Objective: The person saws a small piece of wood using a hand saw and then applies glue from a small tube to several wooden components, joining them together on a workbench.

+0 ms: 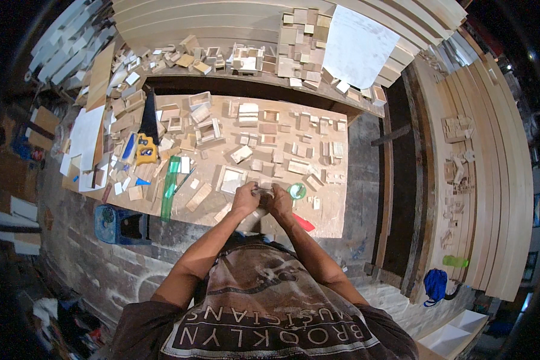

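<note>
Close together at the near edge of the wooden worktable point(333, 207), my left hand point(246, 198) and my right hand point(280, 202) are both closed. Their fingertips meet around a small light-coloured wooden piece point(264, 188), mostly hidden by the fingers. A green ring-shaped roll point(296, 191), like tape, lies just right of my right hand. Below it a flat red piece point(305, 222) rests at the table edge. Left of my left hand is a shallow wooden frame or tray point(231, 179). Several tiny wooden furniture-like models point(269, 116) stand beyond my hands.
A handsaw with a yellow handle point(146, 150) and a translucent green strip point(170, 188) lie on the left. Wood offcuts point(135, 192) are scattered there. A blue plastic stool point(123, 225) stands below. Stacked boards point(489, 162) line the right, with a blue bag point(435, 285) nearby.
</note>
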A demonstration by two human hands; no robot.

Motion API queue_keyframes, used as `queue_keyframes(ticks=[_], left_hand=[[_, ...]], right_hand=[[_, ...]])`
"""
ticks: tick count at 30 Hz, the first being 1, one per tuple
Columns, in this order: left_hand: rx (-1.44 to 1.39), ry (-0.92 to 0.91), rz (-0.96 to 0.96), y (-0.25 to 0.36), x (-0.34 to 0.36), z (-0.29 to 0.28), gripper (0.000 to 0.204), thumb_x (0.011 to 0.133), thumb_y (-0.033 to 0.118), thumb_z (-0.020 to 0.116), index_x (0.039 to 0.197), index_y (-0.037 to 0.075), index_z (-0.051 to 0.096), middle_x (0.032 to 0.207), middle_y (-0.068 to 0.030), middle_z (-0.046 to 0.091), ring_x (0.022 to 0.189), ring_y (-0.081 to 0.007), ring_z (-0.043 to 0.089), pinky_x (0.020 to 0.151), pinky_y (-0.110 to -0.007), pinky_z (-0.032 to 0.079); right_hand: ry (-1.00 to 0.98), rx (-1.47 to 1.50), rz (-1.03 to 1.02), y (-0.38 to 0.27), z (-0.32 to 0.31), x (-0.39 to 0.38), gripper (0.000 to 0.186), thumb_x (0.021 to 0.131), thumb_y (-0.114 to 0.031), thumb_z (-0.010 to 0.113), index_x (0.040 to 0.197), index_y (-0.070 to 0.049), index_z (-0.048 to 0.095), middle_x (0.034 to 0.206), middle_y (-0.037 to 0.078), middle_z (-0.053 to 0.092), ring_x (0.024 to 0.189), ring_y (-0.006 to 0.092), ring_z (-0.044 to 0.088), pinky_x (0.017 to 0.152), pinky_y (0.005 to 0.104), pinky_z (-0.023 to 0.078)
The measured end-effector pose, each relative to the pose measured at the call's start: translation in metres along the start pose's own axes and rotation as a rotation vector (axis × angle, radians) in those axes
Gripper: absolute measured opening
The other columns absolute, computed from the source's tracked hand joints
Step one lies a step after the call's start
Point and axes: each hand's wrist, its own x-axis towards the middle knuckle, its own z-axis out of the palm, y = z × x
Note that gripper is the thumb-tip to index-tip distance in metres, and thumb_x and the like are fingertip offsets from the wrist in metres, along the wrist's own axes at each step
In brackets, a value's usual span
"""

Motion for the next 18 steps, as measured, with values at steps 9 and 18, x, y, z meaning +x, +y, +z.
queue_keyframes(ticks=[9,18], left_hand=[[-0.001,0.096,0.011,-0.004,0.009,-0.012,0.026,0.079,0.003,0.066,0.105,-0.002,0.066,0.084,-0.0240,0.068,0.076,-0.0376,0.068,0.071,-0.042,0.053],[0.073,0.244,0.107,-0.013,0.016,-0.010,0.029,0.078,0.003,0.070,0.106,-0.004,0.067,0.095,-0.0237,0.067,0.090,-0.0376,0.066,0.081,-0.041,0.052]], right_hand=[[-0.010,0.103,-0.096,0.006,0.021,0.019,0.033,0.082,-0.014,0.071,0.107,0.004,0.059,0.090,0.027,0.068,0.084,0.0420,0.069,0.071,0.0457,0.054],[0.004,0.041,-0.129,0.006,0.027,0.025,0.034,0.082,-0.014,0.070,0.109,0.004,0.058,0.088,0.027,0.068,0.078,0.0424,0.068,0.069,0.0450,0.053]])
